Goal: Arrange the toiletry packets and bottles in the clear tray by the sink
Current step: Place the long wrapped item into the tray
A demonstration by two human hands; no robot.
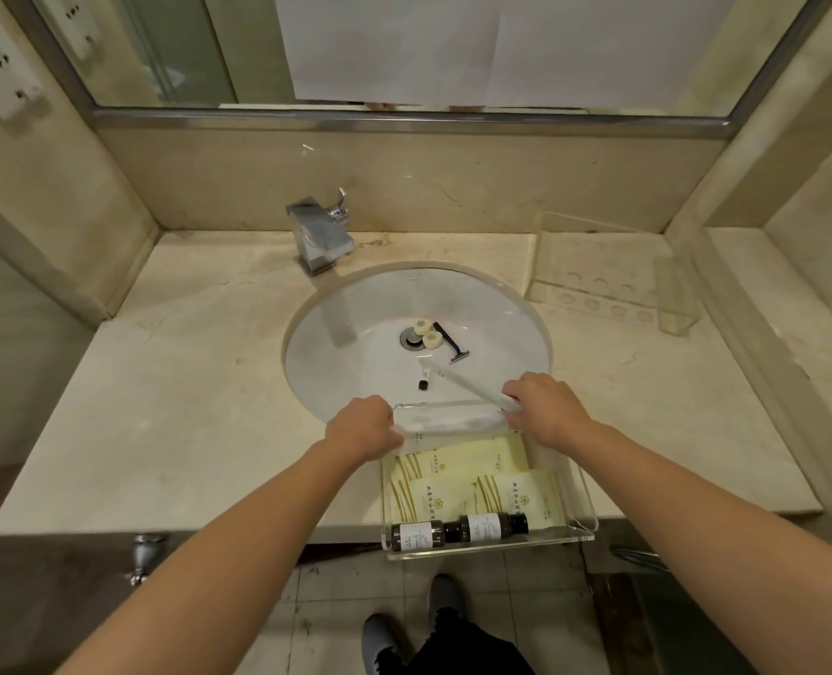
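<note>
A clear tray (580, 484) sits at the counter's front edge, overhanging it. Inside lie pale yellow packets (458, 462) and two dark bottles (458, 528) on their sides along the near wall. My left hand (363, 428) grips the tray's far left corner. My right hand (548, 406) grips the far right corner and also holds a long white packet (458, 380) that points out over the sink. In the basin (355, 362) lie two round soaps (426, 332), a black razor (450, 344) and a small tube with a black cap (425, 381).
A chrome faucet (319, 236) stands behind the basin. A second clear acrylic holder (609, 285) with round holes sits at the back right of the beige counter (185, 382). A mirror runs along the back wall. My shoes show on the tiled floor below.
</note>
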